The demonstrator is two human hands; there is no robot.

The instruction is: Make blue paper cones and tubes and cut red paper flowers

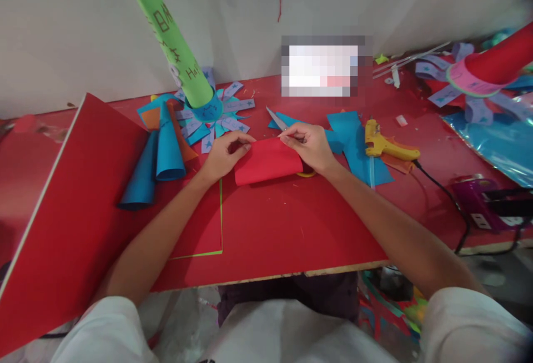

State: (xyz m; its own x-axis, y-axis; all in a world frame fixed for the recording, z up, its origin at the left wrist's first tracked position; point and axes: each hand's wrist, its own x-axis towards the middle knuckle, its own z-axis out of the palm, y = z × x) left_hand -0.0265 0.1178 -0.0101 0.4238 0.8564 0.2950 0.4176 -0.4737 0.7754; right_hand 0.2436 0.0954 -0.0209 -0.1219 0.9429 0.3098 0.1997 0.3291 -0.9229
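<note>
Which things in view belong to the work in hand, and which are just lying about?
In the work:
- red paper, pinched by the left hand and right hand
- perhaps the scissors, partly hidden at the right hand; whether held is unclear

Untouched, seemingly lying about:
- yellow glue gun
- blue cones
- blue paper pieces

Scissors (276, 119): partly hidden behind red paper (268, 161) and right hand (312, 144). Green tube (169, 30), far left: upper end cut off. Red tube (502, 55), far right: likewise cut off. Far pixelated patch (322, 69): contents unreadable.
</note>
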